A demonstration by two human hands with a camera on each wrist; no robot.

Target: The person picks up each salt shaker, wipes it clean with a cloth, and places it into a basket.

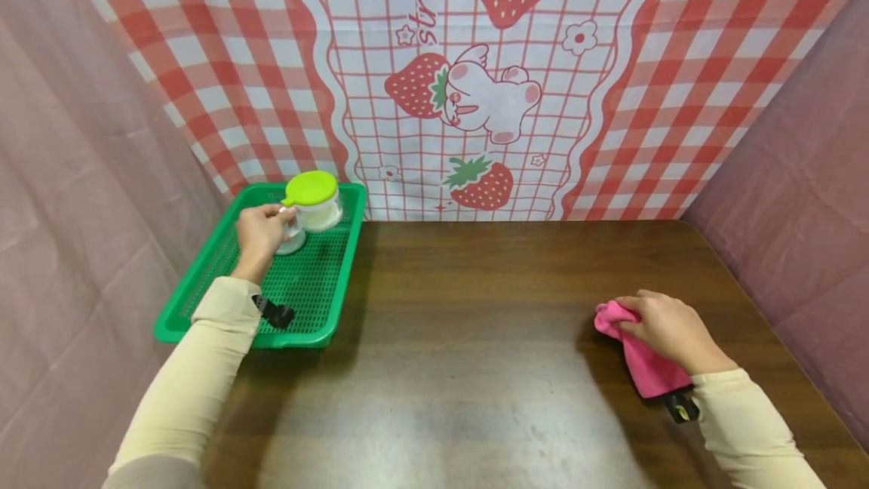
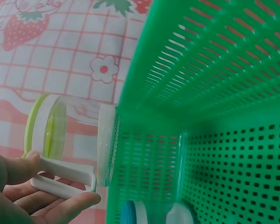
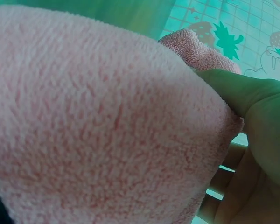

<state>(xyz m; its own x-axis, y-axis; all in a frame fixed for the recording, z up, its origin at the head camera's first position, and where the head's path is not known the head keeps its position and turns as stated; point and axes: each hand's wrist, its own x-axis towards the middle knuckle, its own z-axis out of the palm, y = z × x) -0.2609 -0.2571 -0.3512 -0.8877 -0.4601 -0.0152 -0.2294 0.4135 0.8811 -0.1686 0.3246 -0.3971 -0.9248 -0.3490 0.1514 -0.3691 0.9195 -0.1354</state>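
My left hand (image 1: 262,229) grips the white handle (image 2: 67,177) of a clear seasoning jar (image 1: 320,213) with a lime-green lid. This jar is at the far end of a green plastic basket (image 1: 345,278). In the left wrist view, its base overlaps the basket's rim. A second container, blue and white (image 2: 134,212), shows partly inside the basket, beside a whitish one (image 2: 179,213). Over on the right side of the table, my right hand (image 1: 668,329) pinches a pink cloth (image 1: 650,368), which hangs below the fingers. In the right wrist view the fuzzy cloth hides some fingertips.
The brown wooden table (image 1: 462,323) spans the front. A red-and-white checked curtain with strawberries (image 1: 475,96) stands behind it. Pinkish drapes close off the left (image 1: 88,210) and right (image 1: 781,172) sides. The basket has raised, slotted walls.
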